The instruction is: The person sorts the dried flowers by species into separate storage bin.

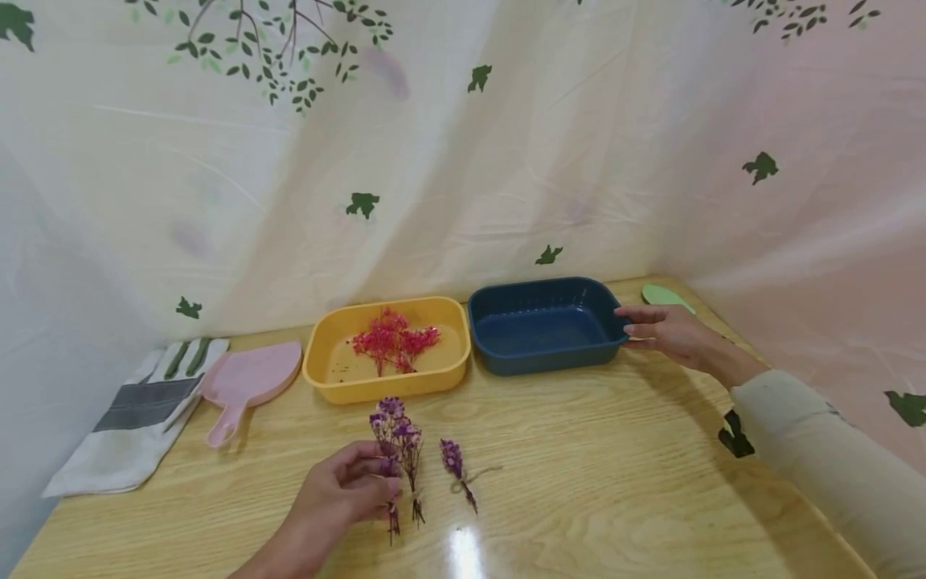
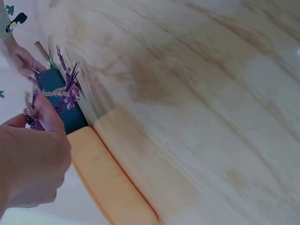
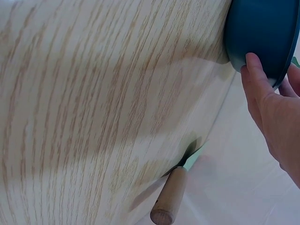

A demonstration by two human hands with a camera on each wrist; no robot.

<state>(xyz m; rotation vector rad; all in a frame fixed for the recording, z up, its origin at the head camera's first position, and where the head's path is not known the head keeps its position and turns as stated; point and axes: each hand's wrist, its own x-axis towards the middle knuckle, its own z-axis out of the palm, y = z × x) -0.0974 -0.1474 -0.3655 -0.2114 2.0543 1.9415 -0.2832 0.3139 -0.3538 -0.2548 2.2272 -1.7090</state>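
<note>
My left hand [image 1: 347,494] pinches a small bunch of purple dried flowers [image 1: 391,462] by its stems, heads pointing away from me. Close beside it stands a second purple bunch [image 1: 408,450]; whether the hand also touches that one I cannot tell. A third purple bunch [image 1: 452,458], tied with twine, lies on the table just to the right. In the left wrist view, purple flowers and twine [image 2: 56,92] show by the fingertips. My right hand [image 1: 669,334] grips the right end of a dark blue tray [image 1: 550,359], fingers against its outer wall [image 3: 262,42].
Left of the blue tray stands a yellow tray [image 1: 391,390] holding pink-red dried flowers [image 1: 391,342]. A pink dustpan-shaped piece [image 1: 253,374] and a striped cloth [image 1: 145,410] lie farther left. Behind my right hand is a green-bladed tool [image 1: 665,296] with a wooden handle [image 3: 169,197].
</note>
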